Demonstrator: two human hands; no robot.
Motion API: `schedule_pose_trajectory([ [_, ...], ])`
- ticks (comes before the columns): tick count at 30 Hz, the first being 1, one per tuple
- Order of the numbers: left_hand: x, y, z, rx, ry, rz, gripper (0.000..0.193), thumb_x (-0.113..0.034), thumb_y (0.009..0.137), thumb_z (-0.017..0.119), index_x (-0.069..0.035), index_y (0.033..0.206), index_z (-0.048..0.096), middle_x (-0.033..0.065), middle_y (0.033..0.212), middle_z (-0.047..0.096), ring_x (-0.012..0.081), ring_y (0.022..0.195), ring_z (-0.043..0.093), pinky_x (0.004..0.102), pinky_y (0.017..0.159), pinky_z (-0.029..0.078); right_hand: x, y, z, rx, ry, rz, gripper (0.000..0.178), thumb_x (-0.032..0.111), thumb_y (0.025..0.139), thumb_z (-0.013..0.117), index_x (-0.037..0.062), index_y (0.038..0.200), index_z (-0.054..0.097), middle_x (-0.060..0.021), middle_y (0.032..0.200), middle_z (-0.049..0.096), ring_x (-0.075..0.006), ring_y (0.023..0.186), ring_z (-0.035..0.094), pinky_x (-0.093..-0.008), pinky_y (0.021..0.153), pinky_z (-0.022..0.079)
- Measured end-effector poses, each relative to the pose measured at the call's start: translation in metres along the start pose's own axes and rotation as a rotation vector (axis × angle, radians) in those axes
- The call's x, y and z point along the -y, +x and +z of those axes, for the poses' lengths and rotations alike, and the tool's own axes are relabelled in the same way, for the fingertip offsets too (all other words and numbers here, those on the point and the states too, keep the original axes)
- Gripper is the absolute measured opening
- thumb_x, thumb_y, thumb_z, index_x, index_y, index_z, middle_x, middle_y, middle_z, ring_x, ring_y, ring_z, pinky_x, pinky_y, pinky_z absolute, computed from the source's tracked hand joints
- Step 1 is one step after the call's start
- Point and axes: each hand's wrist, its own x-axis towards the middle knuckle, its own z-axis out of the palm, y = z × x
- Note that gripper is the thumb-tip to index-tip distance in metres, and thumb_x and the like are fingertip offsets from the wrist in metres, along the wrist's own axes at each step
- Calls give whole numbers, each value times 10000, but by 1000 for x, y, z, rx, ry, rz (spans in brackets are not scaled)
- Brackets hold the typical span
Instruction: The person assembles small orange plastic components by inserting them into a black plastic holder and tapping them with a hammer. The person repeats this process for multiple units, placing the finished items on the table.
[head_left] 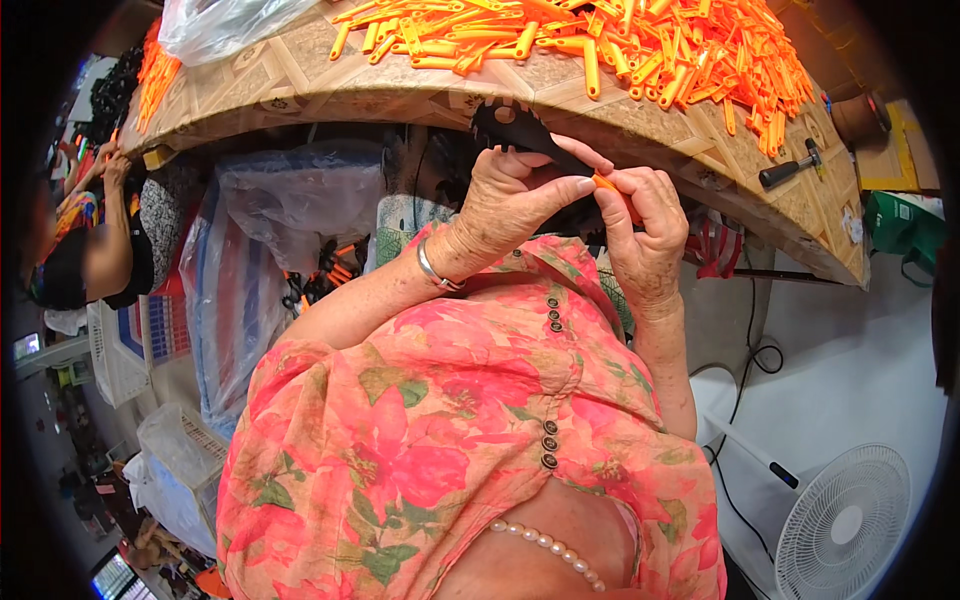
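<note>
My left hand [505, 195] is closed round the narrow neck of a black slotted utensil head [512, 130], whose broad notched end points away from me. In my right hand [645, 225], between thumb and fingers, is an orange handle [606, 183], mostly covered by the fingers. Both hands meet just off the table's near edge, with the black neck and the orange handle end to end. Whether the two parts are joined is hidden by the fingers. Beyond them, a large heap of loose orange handles [690, 60] lies on the table.
The patterned table [290, 75] curves across the top. A black-handled hammer [790, 165], a brown spool [860, 122] and a green bag [905, 232] are at the right. A white fan [845, 520] stands lower right. Left are a plastic-lined striped sack [235, 290] and a co-worker's arm [115, 215].
</note>
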Motion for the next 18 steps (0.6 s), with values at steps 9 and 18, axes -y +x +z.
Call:
schedule_pose_trajectory([
  [9,-5,-1,3,28,24,49,192,34,888,619,5,1074,656,68,1060,675,107,982,611,259,916,493,4,-5,2,37,43,83,93,59,805,695,26,841,616,-80,743,578,-241,676,526,-343,618,430],
  [18,-4,6,0,-51,-184,82,194,33,890,609,3,1079,642,115,1085,673,156,1007,634,273,908,507,-1,6,-7,100,102,58,95,50,814,676,7,893,644,-87,745,584,-255,682,532,-346,630,436],
])
